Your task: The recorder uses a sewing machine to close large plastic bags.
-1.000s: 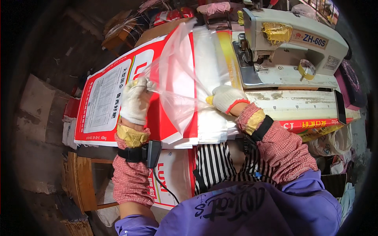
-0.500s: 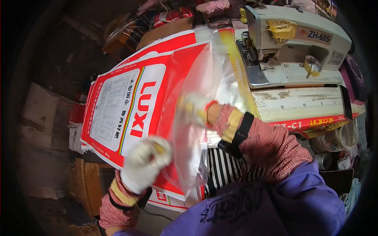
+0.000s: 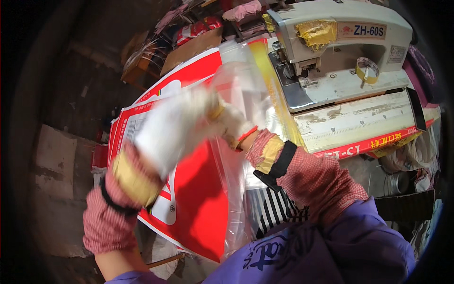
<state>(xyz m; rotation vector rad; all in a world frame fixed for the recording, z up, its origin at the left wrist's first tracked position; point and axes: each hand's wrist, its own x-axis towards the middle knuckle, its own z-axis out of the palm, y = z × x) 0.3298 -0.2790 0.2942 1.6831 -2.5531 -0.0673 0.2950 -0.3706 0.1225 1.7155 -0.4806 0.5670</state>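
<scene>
A red and white printed sack [image 3: 203, 213] lies in front of me, with a clear plastic liner [image 3: 229, 175] along its right side. My left hand [image 3: 177, 128], in a white work glove, is over the sack and smeared by motion, so its fingers do not read clearly. Close beside it, my gloved right hand [image 3: 231, 124] is closed at the upper part of the liner. The fingertips of both hands nearly meet, and I cannot tell if they touch. Another red and white sack [image 3: 203, 64] shows beyond my hands.
A pale industrial sewing machine [image 3: 340, 52] stands on the right, a tape roll [image 3: 367, 71] on its bed. In front of it is a white worktop [image 3: 354, 120] with a ruler scale. Farther back are a cardboard piece [image 3: 191, 51] and a red bundle [image 3: 198, 31].
My left hand has swung up and away from me, from the sack's near part toward my right hand. My right hand stays near the liner. The whole view has shifted slightly.
</scene>
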